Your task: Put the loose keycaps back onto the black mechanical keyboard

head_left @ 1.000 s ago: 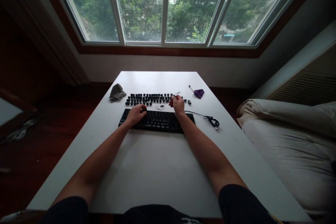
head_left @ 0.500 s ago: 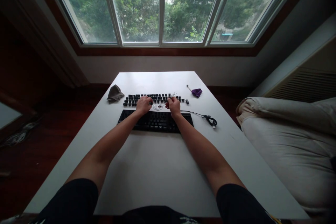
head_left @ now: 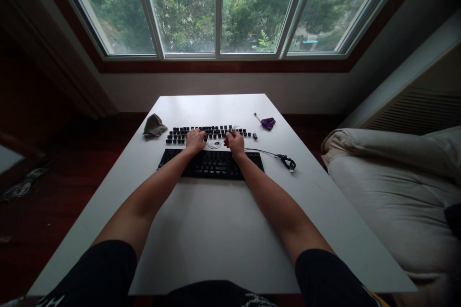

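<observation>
My left hand (head_left: 195, 141) is over the near edge of the loose black keycaps (head_left: 176, 136), fingers curled together around what looks like a small black keycap at their tips. My right hand (head_left: 235, 143) is closed on a wire keycap puller (head_left: 235, 127), whose thin prongs stick up beyond the fingers. Between the two hands lies a small round clear-and-white dish (head_left: 214, 144). Below them, the black keyboard (head_left: 216, 165) rests flat, partly covered by my forearms. Its cable (head_left: 286, 160) leads off to the right in a tied bundle.
All of this stands on a white table (head_left: 216, 230). A grey cloth (head_left: 154, 126) sits at the left, a purple cloth (head_left: 268, 123) and a small brush (head_left: 257, 116) at the right. One dark keycap-like piece (head_left: 255, 136) lies apart. Beyond the right edge is a beige sofa (head_left: 389, 192).
The view has shifted slightly, so everything appears a little higher and further left. Both hands keep nearly the same place and grip.
</observation>
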`<state>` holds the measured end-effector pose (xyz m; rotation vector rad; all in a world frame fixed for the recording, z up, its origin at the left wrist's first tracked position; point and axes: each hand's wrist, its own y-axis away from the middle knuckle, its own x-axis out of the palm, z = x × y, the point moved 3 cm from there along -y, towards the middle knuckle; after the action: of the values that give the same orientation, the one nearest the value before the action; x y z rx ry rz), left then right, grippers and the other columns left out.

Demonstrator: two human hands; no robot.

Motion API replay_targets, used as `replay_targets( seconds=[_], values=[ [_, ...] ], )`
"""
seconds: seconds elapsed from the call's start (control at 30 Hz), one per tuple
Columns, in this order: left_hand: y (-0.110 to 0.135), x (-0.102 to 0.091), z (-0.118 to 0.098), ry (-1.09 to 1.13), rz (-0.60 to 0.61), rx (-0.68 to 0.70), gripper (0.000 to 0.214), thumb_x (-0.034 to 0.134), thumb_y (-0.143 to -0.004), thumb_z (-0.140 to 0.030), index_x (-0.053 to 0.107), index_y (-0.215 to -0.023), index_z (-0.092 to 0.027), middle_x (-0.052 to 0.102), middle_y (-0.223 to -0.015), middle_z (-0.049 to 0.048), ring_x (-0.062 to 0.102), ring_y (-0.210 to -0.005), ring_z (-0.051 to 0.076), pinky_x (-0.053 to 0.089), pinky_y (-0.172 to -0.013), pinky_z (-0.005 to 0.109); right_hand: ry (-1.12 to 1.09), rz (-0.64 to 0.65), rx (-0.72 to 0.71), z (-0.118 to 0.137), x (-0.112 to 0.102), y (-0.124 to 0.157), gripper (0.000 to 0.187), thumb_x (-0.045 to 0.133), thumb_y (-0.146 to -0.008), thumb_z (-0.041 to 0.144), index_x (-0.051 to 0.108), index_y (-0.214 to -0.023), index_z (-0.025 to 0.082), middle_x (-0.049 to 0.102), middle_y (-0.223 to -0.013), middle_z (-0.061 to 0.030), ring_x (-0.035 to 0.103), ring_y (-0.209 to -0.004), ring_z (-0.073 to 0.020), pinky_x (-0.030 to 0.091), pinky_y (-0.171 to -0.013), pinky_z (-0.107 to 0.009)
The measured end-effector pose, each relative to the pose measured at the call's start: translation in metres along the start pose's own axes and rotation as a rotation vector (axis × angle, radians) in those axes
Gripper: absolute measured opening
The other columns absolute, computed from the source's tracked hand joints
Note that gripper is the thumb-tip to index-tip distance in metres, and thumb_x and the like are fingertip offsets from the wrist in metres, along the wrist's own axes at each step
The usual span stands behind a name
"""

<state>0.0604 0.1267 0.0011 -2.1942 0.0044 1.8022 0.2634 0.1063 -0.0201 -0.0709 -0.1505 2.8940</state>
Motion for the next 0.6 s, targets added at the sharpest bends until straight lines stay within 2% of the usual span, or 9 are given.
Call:
replay_targets(
  seconds=[0.6],
  values=[
    [0.0015,0.0033,0.0027,0.029,-0.023,0.042,0.023,0.068,-0.079,-0.030,0.070,-0.101,-0.027,0.059,-0.111,0.0090,0.049,-0.112,0.031,0.041,-0.094,0.043,0.076,0.021,-0.040,0.0063,-0.0005,0.0056,0.029,0.056,-0.083,0.048,0.048,-0.075,0.022,0.062,-0.056,0.0025,0.060,-0.047,-0.0131,0.044,-0.047,-0.022]
  ],
)
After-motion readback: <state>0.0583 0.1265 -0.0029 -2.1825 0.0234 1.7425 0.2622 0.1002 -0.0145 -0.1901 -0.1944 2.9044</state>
